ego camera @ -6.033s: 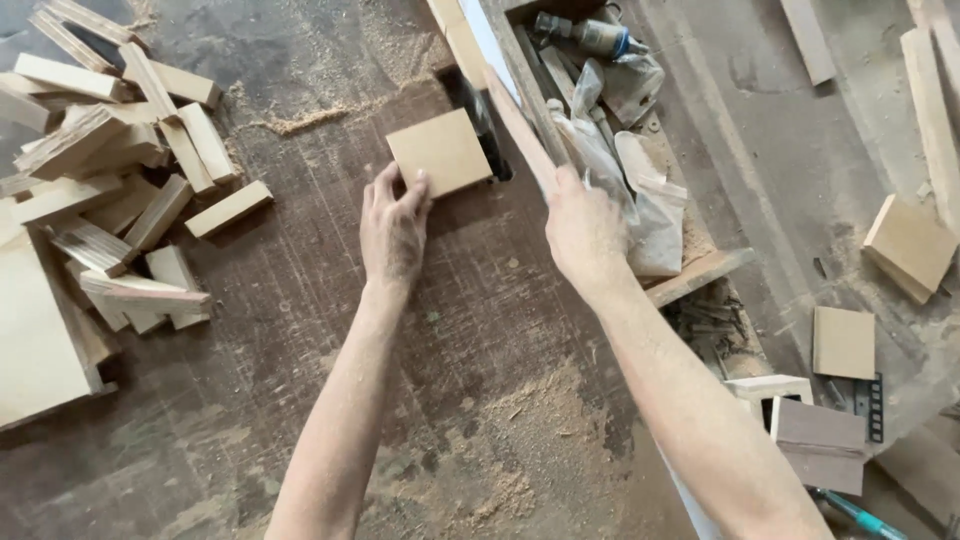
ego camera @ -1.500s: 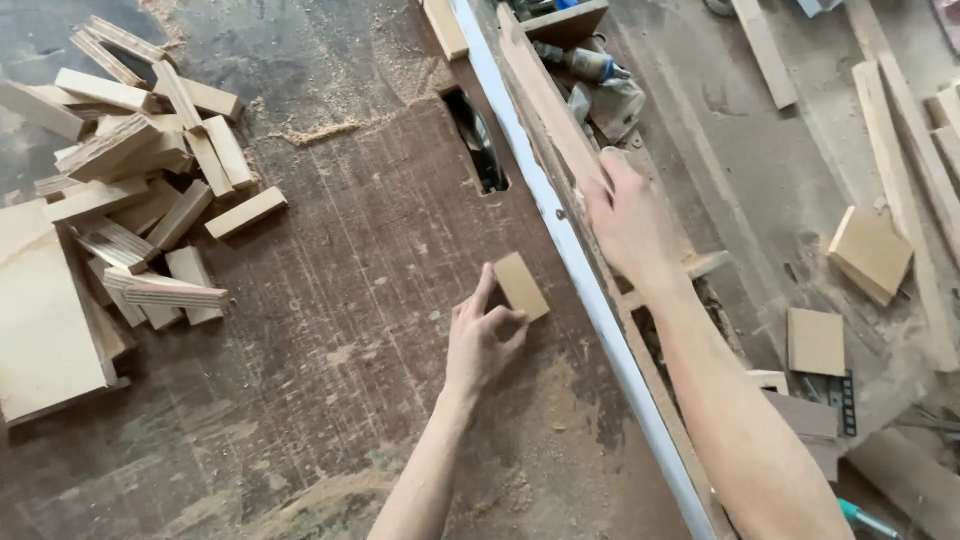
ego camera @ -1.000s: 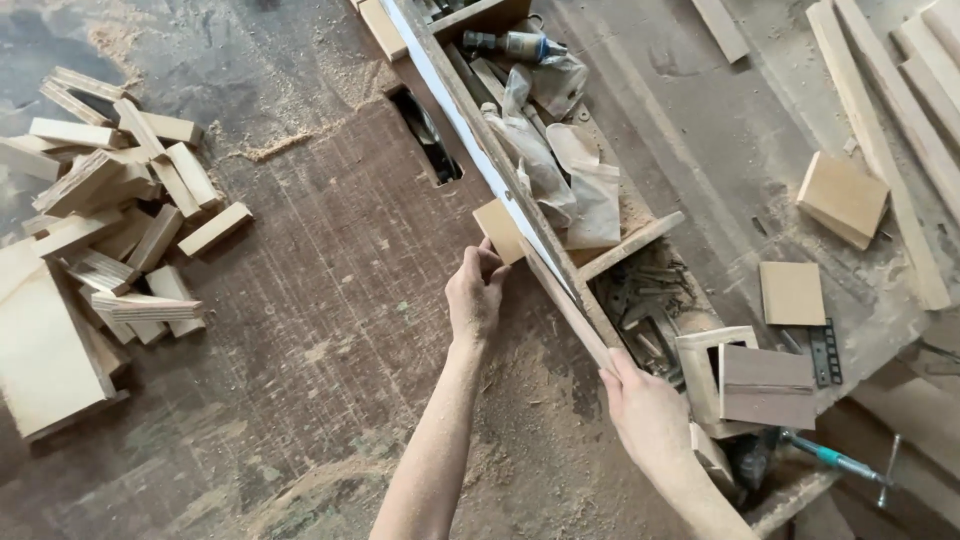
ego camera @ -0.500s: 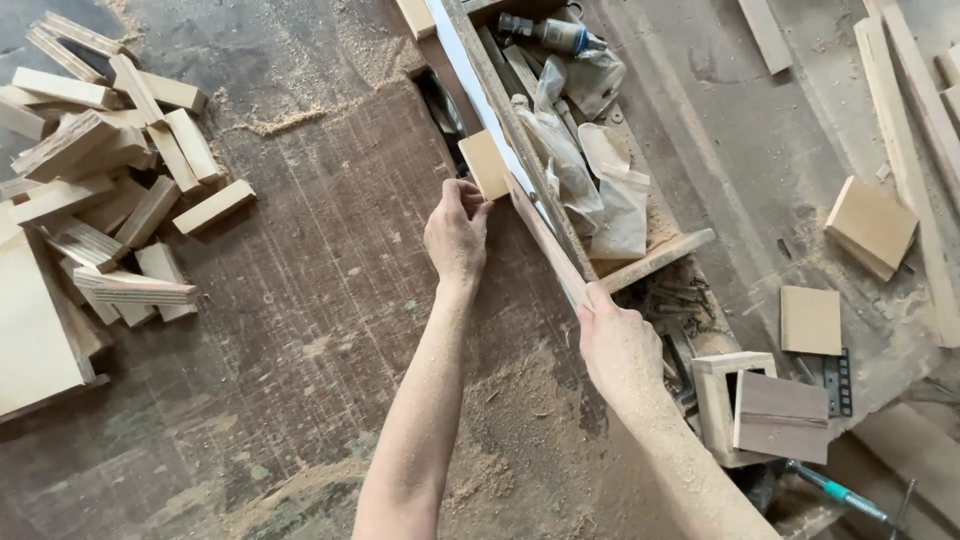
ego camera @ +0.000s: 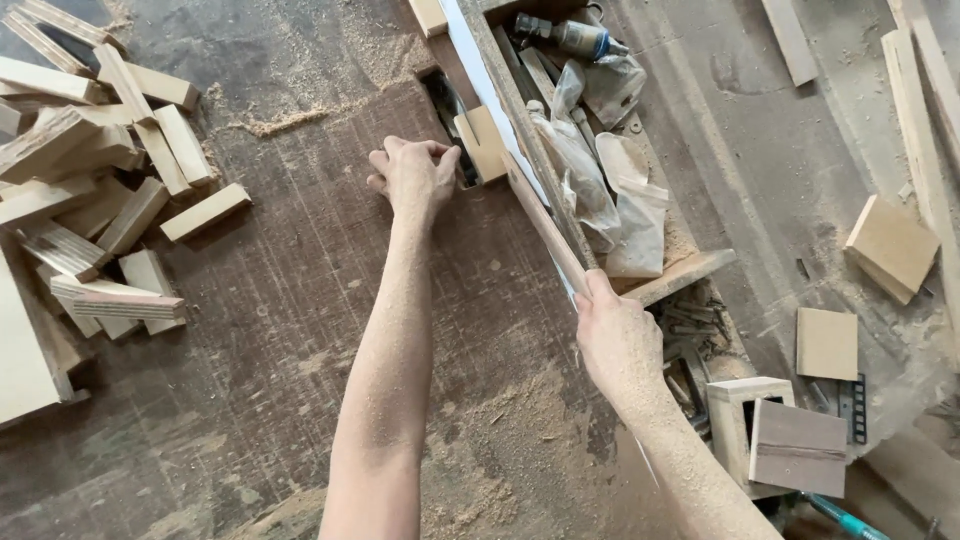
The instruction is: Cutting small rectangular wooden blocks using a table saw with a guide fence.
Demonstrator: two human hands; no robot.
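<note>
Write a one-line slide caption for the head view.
Sawdust-coated left hand presses a small wood block against the fence, right hand gripping it.

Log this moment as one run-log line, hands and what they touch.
left hand: pressing small wood block beside table slot | right hand: gripping long wooden strip | offcut pile: left on table

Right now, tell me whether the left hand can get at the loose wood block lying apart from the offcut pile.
Probably yes: the left hand rests near the small wood piece, and only bare tabletop separates it from the loose block.
</note>
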